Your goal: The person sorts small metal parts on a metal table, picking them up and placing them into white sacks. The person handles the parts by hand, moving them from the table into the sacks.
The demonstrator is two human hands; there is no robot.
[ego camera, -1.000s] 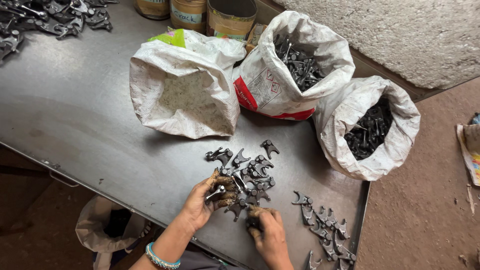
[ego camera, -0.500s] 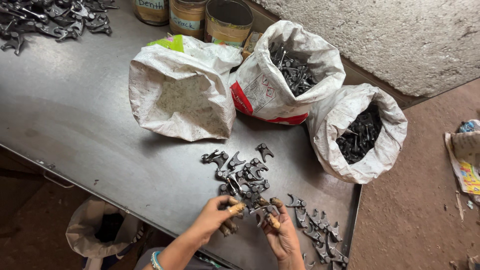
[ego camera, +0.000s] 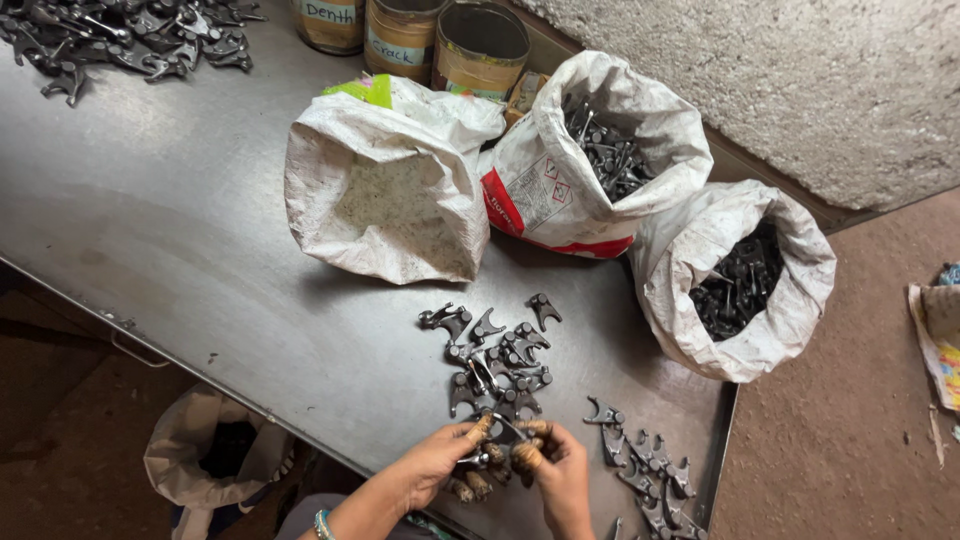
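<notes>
Both my hands meet at the near edge of a grey metal table [ego camera: 180,250]. My left hand [ego camera: 440,465] and my right hand [ego camera: 555,465], fingertips wrapped in brown tape, pinch one small dark metal forked part [ego camera: 500,435] between them. Just beyond lies a loose pile of the same dark forked parts [ego camera: 495,360]. A second row of such parts [ego camera: 645,470] lies to the right of my right hand, near the table's corner.
Three white sacks stand behind the pile: a left one [ego camera: 390,185] with pale contents, a middle one [ego camera: 590,150] and a right one [ego camera: 735,280] holding dark metal parts. Three tins [ego camera: 480,45] stand at the back. More parts [ego camera: 130,35] lie far left. A bag [ego camera: 215,460] sits on the floor.
My hands have come together at the table's near edge and now both hold one part. The camera view has shifted slightly.
</notes>
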